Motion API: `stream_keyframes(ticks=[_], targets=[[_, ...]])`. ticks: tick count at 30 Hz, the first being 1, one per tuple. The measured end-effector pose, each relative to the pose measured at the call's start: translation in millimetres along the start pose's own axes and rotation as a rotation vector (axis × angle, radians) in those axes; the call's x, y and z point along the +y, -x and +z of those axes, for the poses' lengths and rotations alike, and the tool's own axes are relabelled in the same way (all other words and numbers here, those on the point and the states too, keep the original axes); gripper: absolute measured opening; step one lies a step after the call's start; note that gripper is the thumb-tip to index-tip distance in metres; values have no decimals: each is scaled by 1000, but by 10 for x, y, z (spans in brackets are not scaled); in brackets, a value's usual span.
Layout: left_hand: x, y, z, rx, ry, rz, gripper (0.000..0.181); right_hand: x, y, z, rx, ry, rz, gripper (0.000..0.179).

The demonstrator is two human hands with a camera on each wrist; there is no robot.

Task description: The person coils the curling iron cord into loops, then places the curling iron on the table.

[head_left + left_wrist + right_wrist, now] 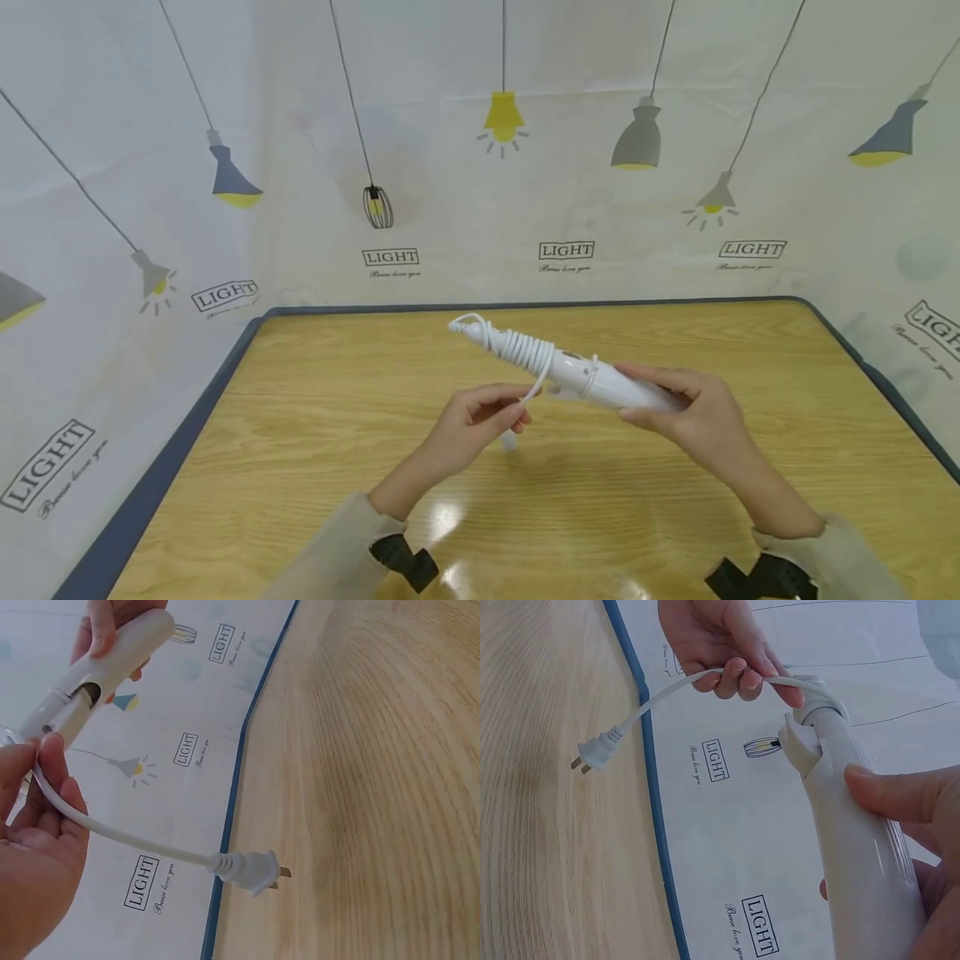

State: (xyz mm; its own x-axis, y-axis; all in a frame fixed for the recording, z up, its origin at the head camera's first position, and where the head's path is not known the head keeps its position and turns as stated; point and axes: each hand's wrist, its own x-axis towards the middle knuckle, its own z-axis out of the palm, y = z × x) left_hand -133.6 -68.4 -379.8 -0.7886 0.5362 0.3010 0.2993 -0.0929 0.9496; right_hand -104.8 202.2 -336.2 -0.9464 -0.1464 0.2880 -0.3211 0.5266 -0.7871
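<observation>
A white wand-shaped electric appliance (624,388), which looks like a hair curler, is held tilted above the table. My right hand (708,421) grips its thick smooth end, with thumb and fingers on opposite sides. White cord (531,353) is wound in several turns around the narrower end. Between thumb and fingers, my left hand (471,427) pinches the loose length of that cord, close beside the windings. From there the free end curves down to a white two-prong plug (251,871). A lever-like part (801,746) stands out from the appliance's side in the right wrist view.
Beneath both hands lies a wood-grain table (315,467) with a dark blue edge (525,307). A pale wall covering (450,167) printed with lamps rises behind it and at both sides. Black straps with camera mounts (405,562) sit on the wrists.
</observation>
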Motion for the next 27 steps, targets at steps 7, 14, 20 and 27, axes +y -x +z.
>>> stream_keyframes(ticks=[7, 14, 20, 27], targets=[[-105, -101, -32, 21, 61, -22, 25, -56, 33, -88, -49, -195, 15, 44], [-130, -168, -127, -55, 95, -69, 43, -102, 60, -168, -100, -263, -16, 42], [-174, -207, -178, -196, 90, -86, 63, -79, 87, -190, -140, -348, -53, 44], [-170, -275, -243, -234, -54, -148, 22, -91, 126, -197, -221, -424, -190, 49]])
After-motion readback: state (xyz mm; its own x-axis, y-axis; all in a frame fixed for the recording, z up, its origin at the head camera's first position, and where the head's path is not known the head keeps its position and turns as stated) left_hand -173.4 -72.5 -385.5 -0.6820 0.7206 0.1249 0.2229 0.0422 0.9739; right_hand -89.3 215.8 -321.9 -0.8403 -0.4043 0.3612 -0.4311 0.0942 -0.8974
